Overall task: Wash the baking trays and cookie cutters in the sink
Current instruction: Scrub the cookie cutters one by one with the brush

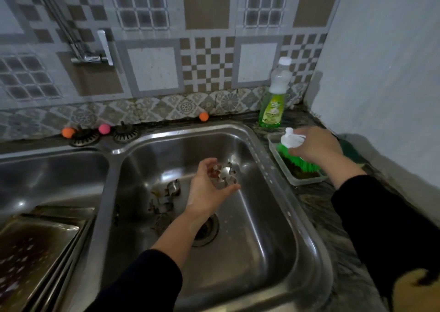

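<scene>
I have one metal cookie cutter (223, 174) pinched in my left hand (209, 187), fingers curled around its rim, held above the middle of the right-hand sink basin (269, 228). It looks like a jigsaw-piece shape, though the glare makes that hard to confirm. Just left of that hand, more cookie cutters (164, 199) lie in a loose cluster on the basin floor, near the drain (207, 230) at lower centre; I cannot count them reliably.

At the right of the frame my right hand (316, 145) is closed over the white handle of a green-bristled scrubbing brush (292, 149), which sits in a clear plastic tub (297, 180) on the counter beside the sink. A green bottle of dish soap (273, 102) stands just behind the tub, against the tiled wall.

In the lower left, a stack of baking trays (35, 247) leans in the left-hand basin, the top one showing dark baked-on residue. The tap (95, 54) is mounted at upper left, and I see no water running.

My reading is that the washing has barely begun: no suds anywhere, the trays look dirty, and the cutters appear unscrubbed. Everything remains to be done, starting with brushing the cutter I hold.
</scene>
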{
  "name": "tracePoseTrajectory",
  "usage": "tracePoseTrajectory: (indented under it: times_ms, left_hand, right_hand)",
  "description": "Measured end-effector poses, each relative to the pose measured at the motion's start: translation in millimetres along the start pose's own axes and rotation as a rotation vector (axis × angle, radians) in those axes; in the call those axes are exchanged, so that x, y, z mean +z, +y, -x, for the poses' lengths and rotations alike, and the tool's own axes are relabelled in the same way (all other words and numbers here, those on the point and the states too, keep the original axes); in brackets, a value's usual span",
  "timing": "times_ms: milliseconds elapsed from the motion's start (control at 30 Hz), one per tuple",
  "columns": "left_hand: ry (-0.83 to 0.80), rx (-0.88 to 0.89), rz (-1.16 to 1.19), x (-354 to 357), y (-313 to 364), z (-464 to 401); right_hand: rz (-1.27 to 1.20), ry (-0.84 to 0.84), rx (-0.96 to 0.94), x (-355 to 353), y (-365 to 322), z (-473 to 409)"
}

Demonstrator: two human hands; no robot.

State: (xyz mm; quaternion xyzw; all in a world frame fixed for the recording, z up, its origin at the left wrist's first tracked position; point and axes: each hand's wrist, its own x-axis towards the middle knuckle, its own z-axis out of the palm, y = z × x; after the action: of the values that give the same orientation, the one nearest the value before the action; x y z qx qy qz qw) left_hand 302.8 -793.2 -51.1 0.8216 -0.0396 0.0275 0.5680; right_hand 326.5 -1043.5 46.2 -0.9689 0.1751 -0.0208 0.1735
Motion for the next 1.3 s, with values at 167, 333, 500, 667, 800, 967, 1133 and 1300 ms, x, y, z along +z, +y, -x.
tracePoseTrajectory:
  times_ms: [167,333,500,667,800,967,1133,1300]
  left_hand:
    - [-0.008,0.033,-0.05,-3.3,6.1,2.5]
    - [-0.014,0.067,-0.134,-8.4,6.9,6.7]
    - [0.035,0.085,-0.201,-20.3,-0.2,11.3]
    - [0.023,0.132,-0.262,-27.1,0.7,17.5]
    - [0.016,0.15,-0.277,-35.8,6.8,21.2]
    - [0.033,0.171,-0.294,-42.3,12.8,26.1]
    - [0.046,0.177,-0.296,-45.8,12.8,25.4]
    - [0.042,0.17,-0.304,-51.2,9.8,23.6]
  right_hand:
    - [-0.256,-0.018,-0.279,-5.7,-38.1,59.4]
    - [-0.198,-0.081,-0.391,40.9,-67.0,88.2]
    - [-0.206,-0.006,-0.376,45.7,-69.7,87.1]
    - [-0.234,0.045,-0.356,45.3,-73.2,92.4]
    - [-0.237,-0.052,-0.397,45.0,-78.9,97.3]
    - [-0.311,-0.043,-0.358,41.2,-79.6,99.8]
    - [-0.291,-0.001,-0.366,34.9,-84.3,102.9]
    - [-0.302,-0.124,-0.42,32.8,-80.1,108.5]
